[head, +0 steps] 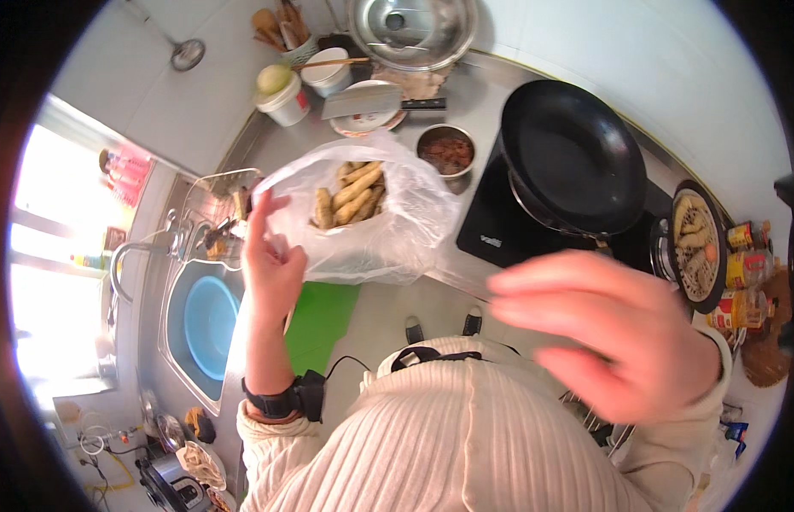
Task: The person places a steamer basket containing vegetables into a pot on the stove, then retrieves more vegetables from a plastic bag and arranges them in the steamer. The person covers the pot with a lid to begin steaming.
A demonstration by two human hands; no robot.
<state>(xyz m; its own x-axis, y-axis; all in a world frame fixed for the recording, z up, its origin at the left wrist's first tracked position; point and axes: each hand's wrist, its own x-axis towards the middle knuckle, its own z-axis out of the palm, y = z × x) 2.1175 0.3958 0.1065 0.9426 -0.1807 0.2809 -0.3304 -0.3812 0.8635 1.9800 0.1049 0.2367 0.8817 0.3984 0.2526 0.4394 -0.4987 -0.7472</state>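
My left hand (pixel 270 259) is at the left edge of a white translucent plastic bag (pixel 409 217), thumb and fingers near its rim; whether it pinches the plastic is unclear. Inside the bag lie several long, pale brown root-like pieces (pixel 355 195). My right hand (pixel 595 326), blurred, is raised at the right in front of the cooktop, fingers apart and holding nothing. Behind the bag a cleaver (pixel 365 101) rests across a plate (pixel 365 125). A metal bowl (pixel 446 150) with reddish-brown contents stands between bag and cooktop.
A black wok (pixel 573 157) sits tilted on the black cooktop (pixel 483 224). Right of it are a steamer rack with food (pixel 696 246) and several bottles (pixel 749 269). At the left, a blue basin (pixel 211 326) stands in the sink under a faucet (pixel 118 269). A glass lid (pixel 413 32) leans against the wall.
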